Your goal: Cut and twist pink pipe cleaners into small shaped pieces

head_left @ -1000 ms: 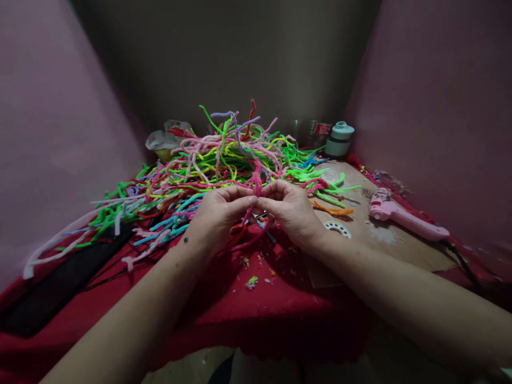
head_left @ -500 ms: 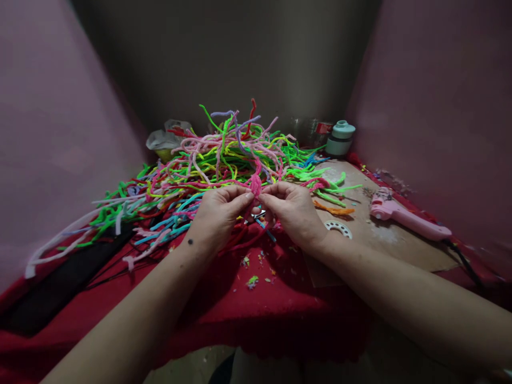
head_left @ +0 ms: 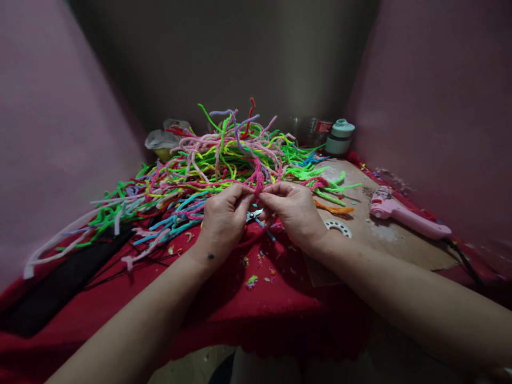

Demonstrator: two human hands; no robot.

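Observation:
Between my two hands stands a pink pipe cleaner (head_left: 259, 181), bent and twisted into a small bundle. My left hand (head_left: 229, 213) pinches its lower end from the left with thumb and forefinger. From the right, the fingertips of my right hand (head_left: 291, 210) pinch the same spot. Just below the fingers, the metal blades of a pair of snips (head_left: 254, 215) show, with the rest hidden behind my left hand. Right behind my hands rises a big heap of many-coloured pipe cleaners (head_left: 224, 154).
A pink hot glue gun (head_left: 412, 216) lies on a cardboard sheet (head_left: 384, 248) at right, with a white ring with holes (head_left: 338, 228) near my right wrist. A teal-lidded bottle (head_left: 340, 136) stands behind. Fuzz scraps (head_left: 252, 281) dot the red cloth (head_left: 280, 304); a black strip (head_left: 60, 282) lies left.
My left hand has rolled and its wrist has shifted right, with the fingers still pinching. More of the snips' blades shows now. The pink bundle has turned slightly.

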